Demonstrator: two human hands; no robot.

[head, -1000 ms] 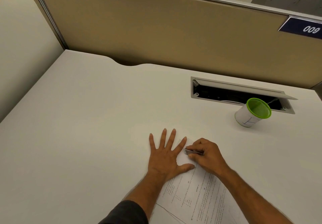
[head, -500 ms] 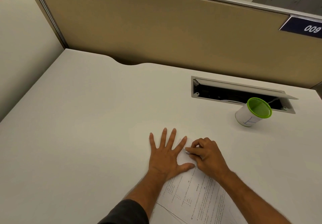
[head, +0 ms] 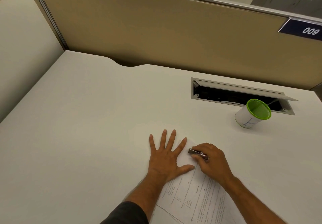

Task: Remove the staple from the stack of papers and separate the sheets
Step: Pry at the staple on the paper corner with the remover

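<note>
On the white desk [head: 87, 119], near its front edge, we see the papers [head: 195, 199] lying flat, printed side up, their far corner tucked between the two hands. We find the left hand [head: 167, 155] spread palm down on that far end of the sheets, fingers straight and fanned away from us, thumb stretched out to the right along the paper; it presses and grasps nothing. Its forearm runs back toward us into a dark sleeve [head: 127, 213]. We see the right hand [head: 210, 159] just beside it, knuckles up, fingers curled round a small metal tool [head: 197, 152], whose dark tip points left toward the left index finger and sits over the corner of the sheets. We cannot make out the staple itself; it is too small or hidden under the tool. The right forearm crosses the right side of the papers, bare. Farther off to the right a white cup [head: 250, 117] with a green rim stands tilted in this wide view, just in front of an open cable slot [head: 226, 93] set into the desk, and a tan partition [head: 156, 32] rises behind.
</note>
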